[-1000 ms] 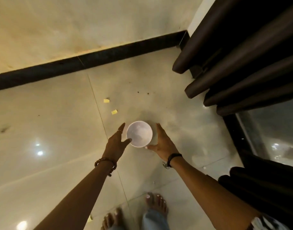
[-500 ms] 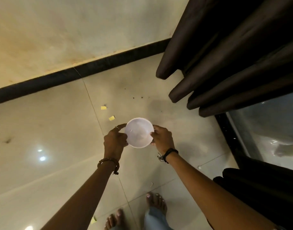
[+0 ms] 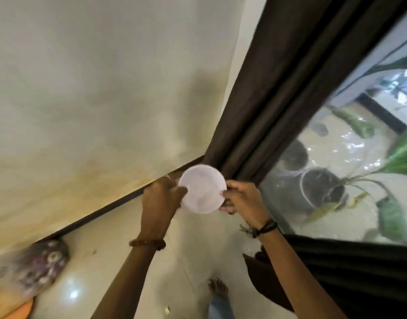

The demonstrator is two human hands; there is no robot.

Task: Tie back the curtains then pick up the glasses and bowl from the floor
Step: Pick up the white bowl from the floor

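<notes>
Gripping the white bowl (image 3: 202,188) by opposite edges of its rim, both hands share the load: the left hand (image 3: 159,199) has its thumb over the near-left edge, the right hand (image 3: 240,199) pinches the right edge with curled fingers. That two-sided grip probably serves to keep the bowl level, its open face turned up toward the camera. The bowl is in the air, well clear of the floor (image 3: 197,249), in front of the dark curtain (image 3: 278,100) that hangs beside the window (image 3: 359,157). Both arms reach forward, nearly straight, wrists bearing bracelets. No glasses are visible, so that part seemingly remains or lies out of view.
</notes>
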